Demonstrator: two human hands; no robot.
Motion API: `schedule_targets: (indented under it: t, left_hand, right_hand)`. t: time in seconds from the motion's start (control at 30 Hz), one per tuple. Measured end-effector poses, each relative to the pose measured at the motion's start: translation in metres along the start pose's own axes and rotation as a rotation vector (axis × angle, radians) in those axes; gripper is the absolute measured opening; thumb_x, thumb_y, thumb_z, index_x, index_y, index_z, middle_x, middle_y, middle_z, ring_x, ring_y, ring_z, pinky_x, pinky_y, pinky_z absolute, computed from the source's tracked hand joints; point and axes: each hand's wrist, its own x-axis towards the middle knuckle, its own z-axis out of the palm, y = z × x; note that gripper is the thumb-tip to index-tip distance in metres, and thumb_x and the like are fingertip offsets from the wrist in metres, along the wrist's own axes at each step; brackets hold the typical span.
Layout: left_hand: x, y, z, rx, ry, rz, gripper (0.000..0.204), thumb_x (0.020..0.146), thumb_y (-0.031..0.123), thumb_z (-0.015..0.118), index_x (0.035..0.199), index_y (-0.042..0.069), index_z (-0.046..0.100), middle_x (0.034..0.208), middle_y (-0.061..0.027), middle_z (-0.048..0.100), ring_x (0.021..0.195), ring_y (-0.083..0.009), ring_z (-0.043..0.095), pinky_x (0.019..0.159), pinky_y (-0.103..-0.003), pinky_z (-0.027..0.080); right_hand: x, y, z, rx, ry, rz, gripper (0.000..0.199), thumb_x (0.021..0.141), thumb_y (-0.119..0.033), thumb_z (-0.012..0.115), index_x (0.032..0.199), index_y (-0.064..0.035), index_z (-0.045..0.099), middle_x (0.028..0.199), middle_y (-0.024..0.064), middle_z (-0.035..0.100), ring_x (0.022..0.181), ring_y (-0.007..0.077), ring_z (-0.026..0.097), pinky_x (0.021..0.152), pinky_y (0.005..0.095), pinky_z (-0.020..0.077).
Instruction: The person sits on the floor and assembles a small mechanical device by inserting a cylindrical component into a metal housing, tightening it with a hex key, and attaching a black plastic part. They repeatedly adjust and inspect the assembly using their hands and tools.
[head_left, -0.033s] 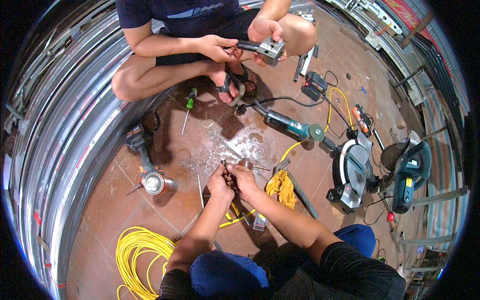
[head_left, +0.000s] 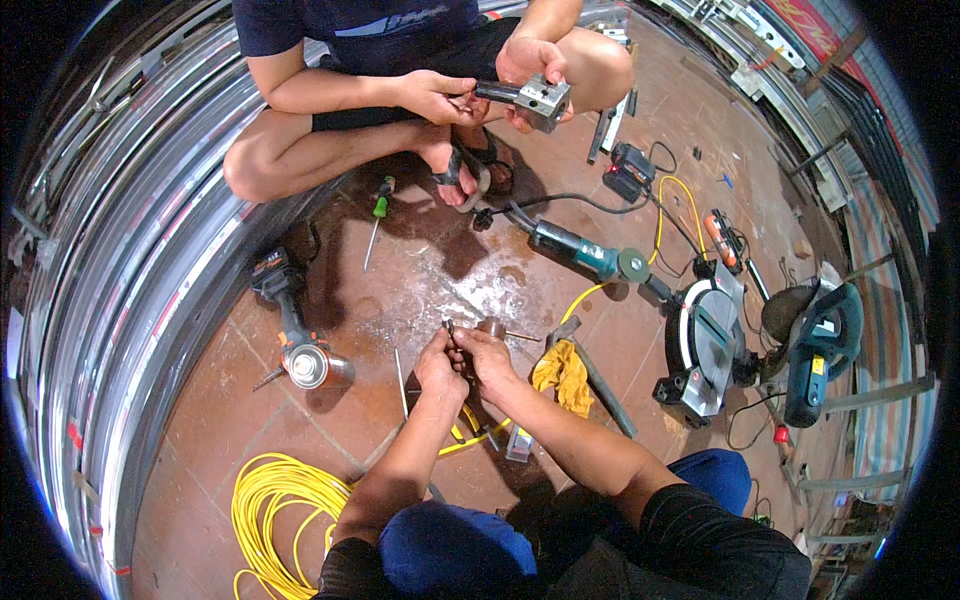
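Note:
My left hand (head_left: 439, 367) and my right hand (head_left: 487, 362) are brought together over the tiled floor, fingers closed round a small dark metal piece (head_left: 448, 325). Only its tip shows above the fingers; the rest is hidden. Just beyond my right hand is a small brown object (head_left: 491, 327), with a thin rod (head_left: 522, 336) beside it. A crumpled yellow cloth (head_left: 566, 378) lies to the right against a hammer (head_left: 598, 385). Yellow-handled pliers (head_left: 468, 418) are partly covered below my wrists. Across from me, a co-worker's hands hold a metal block with a dark handle (head_left: 541, 101).
Left of my hands stand a spray can (head_left: 309, 367) and a cordless drill (head_left: 279, 285). An angle grinder (head_left: 588, 254), a green-handled screwdriver (head_left: 380, 205) and a mitre saw (head_left: 706, 345) lie around. Coiled yellow hose (head_left: 262, 510) sits near left; long metal profiles (head_left: 150, 290) line the left side.

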Motion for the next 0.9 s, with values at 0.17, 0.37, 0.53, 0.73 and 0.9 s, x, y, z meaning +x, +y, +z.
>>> schedule_targets:
  t: [0.17, 0.37, 0.53, 0.73, 0.9]
  left_hand:
    - [-0.0002, 0.002, 0.003, -0.013, -0.001, 0.011, 0.026, 0.101, 0.029, 0.063, 0.078, 0.017, 0.06, 0.063, 0.0056, 0.05, 0.056, -0.0089, 0.044, 0.05, -0.025, 0.036]
    - [-0.0031, 0.0015, 0.0038, -0.006, -0.003, 0.0, 0.026, 0.101, 0.028, 0.062, 0.078, 0.017, 0.058, 0.064, 0.0054, 0.049, 0.056, -0.0077, 0.045, 0.047, -0.024, 0.035]
    - [-0.0041, 0.002, 0.005, -0.004, -0.006, 0.014, 0.025, 0.102, 0.028, 0.062, 0.079, 0.016, 0.058, 0.066, 0.0052, 0.05, 0.056, -0.0081, 0.045, 0.048, -0.024, 0.035]
    - [-0.0068, 0.0031, 0.0066, 0.007, 0.004, 0.027, 0.025, 0.102, 0.027, 0.062, 0.08, 0.016, 0.059, 0.066, 0.005, 0.05, 0.057, -0.0095, 0.045, 0.052, -0.026, 0.037]
    - [-0.0066, 0.0029, 0.0054, 0.019, 0.022, 0.033, 0.025, 0.102, 0.027, 0.062, 0.08, 0.015, 0.06, 0.067, 0.0047, 0.05, 0.057, -0.0099, 0.045, 0.052, -0.026, 0.037]
  right_hand:
    - [0.0007, -0.0039, 0.0029, 0.002, -0.01, 0.017, 0.019, 0.101, -0.02, 0.063, 0.098, -0.0031, 0.07, 0.078, -0.0002, 0.063, 0.064, 0.0092, 0.053, 0.056, 0.0256, 0.0435]
    - [0.0024, -0.0019, -0.0011, 0.015, -0.02, 0.029, 0.014, 0.1, -0.017, 0.064, 0.099, -0.0042, 0.069, 0.08, 0.0007, 0.066, 0.064, 0.0099, 0.057, 0.056, 0.0249, 0.0471]
    - [0.0057, -0.0004, -0.0033, 0.015, -0.025, 0.025, 0.012, 0.101, -0.016, 0.064, 0.098, -0.0052, 0.068, 0.081, 0.0009, 0.067, 0.064, 0.01, 0.058, 0.055, 0.0241, 0.0482]
    - [0.0061, 0.0005, -0.0018, 0.042, -0.039, 0.022, 0.012, 0.101, -0.016, 0.062, 0.098, -0.0057, 0.068, 0.08, 0.0006, 0.066, 0.064, 0.0101, 0.058, 0.056, 0.0242, 0.0486]
    - [0.0058, 0.0011, -0.0012, 0.071, -0.022, 0.051, 0.015, 0.099, -0.018, 0.066, 0.101, -0.004, 0.071, 0.078, -0.0006, 0.066, 0.064, 0.0097, 0.055, 0.057, 0.0259, 0.0452]
